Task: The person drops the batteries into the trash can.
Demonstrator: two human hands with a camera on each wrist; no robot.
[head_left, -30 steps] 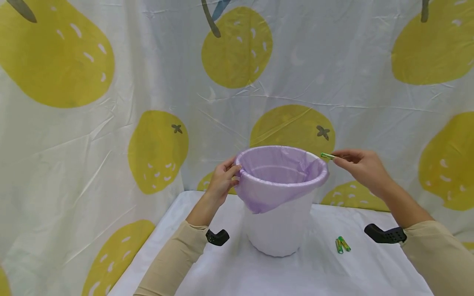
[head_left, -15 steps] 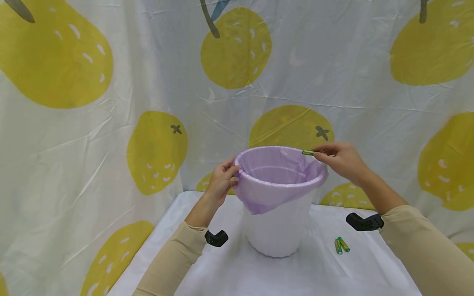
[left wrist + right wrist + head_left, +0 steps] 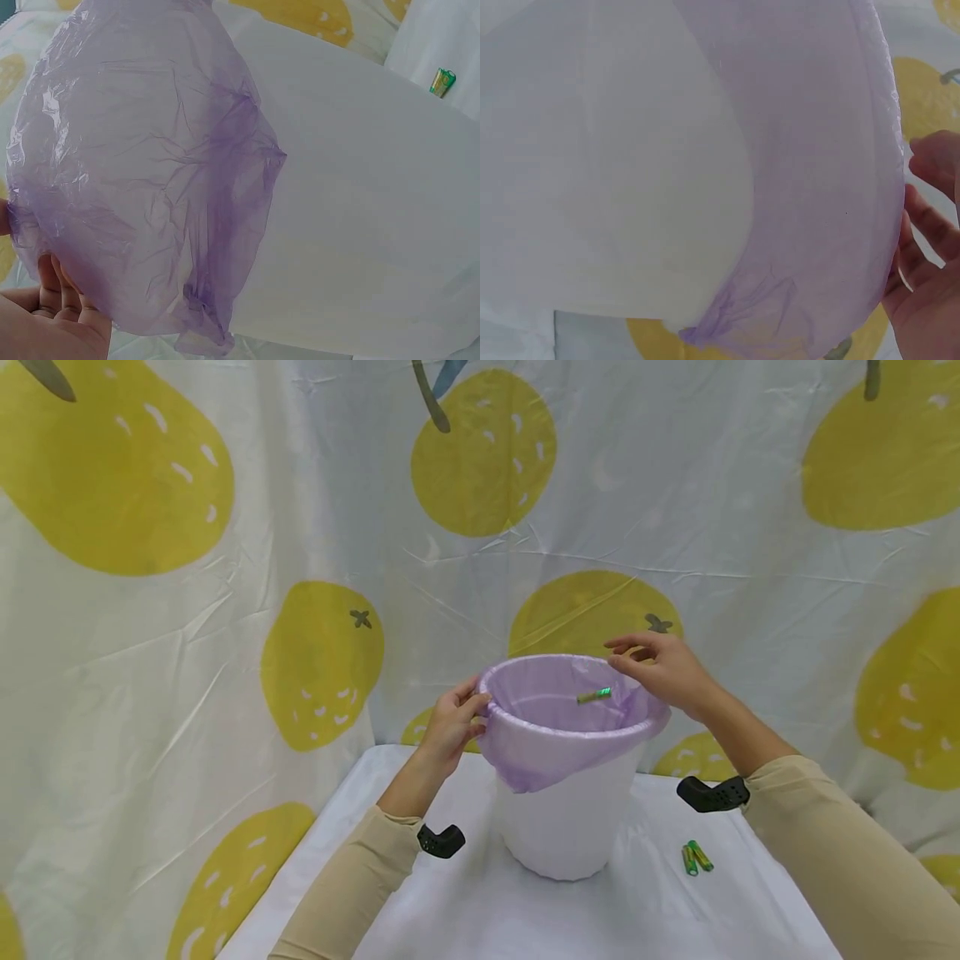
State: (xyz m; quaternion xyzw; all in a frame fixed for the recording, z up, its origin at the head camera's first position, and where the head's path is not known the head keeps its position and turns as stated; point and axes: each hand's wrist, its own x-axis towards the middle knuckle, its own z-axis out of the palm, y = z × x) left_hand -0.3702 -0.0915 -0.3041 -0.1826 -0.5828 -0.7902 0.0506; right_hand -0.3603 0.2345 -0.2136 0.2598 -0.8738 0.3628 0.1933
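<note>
A white trash bin [image 3: 562,827] lined with a purple plastic bag [image 3: 540,764] stands upright on the table. My left hand [image 3: 450,727] grips its rim at the left, thumb on the folded bag edge. In the left wrist view that hand [image 3: 64,322] has its fingers partly behind the purple film. Over the right side of the rim is my right hand [image 3: 660,670], fingers loosely spread and holding nothing. A green and gold battery [image 3: 594,695] is in the air at the bin's mouth, below and left of those fingertips and apart from them.
Two more green batteries [image 3: 697,857] lie side by side on the white-covered table [image 3: 450,910], right of the bin. A white curtain [image 3: 442,585] printed with yellow fruit hangs close behind and at the left.
My right hand has moved left over the bin's rim and let go of the battery, which drops into the bin's mouth. The left hand keeps its grip on the rim.
</note>
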